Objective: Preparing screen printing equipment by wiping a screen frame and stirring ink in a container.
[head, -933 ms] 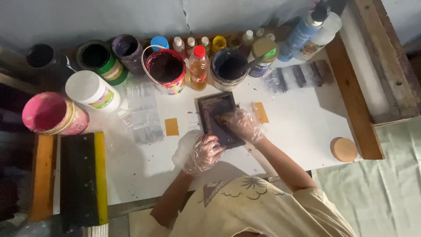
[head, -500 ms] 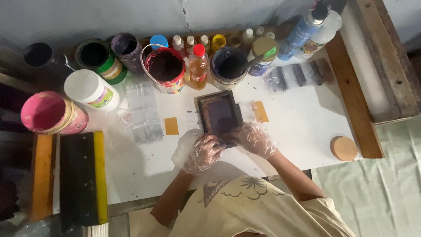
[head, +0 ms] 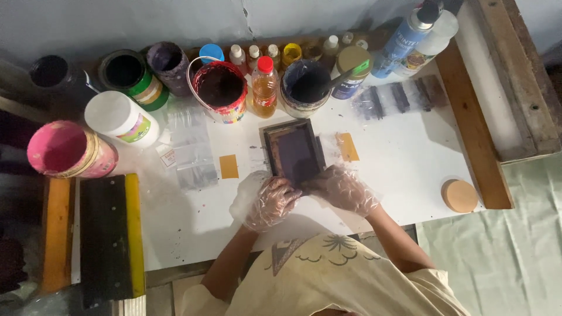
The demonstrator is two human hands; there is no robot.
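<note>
Small dark rectangular wooden-framed printing screen [head: 293, 153] flat on white tabletop [head: 398, 169], long axis running straight away from both grips. Gloved left hand [head: 266, 203] and gloved right hand [head: 344, 190] pinching near edge, equally close, fingers closed on frame.

Small dark framed screen [head: 294, 153] lies flat on table.

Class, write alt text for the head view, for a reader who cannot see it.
Two gloved hands, left hand and right hand, grip the near end of a small dark printing frame on a white table, with open ink pots lined up behind.
</note>
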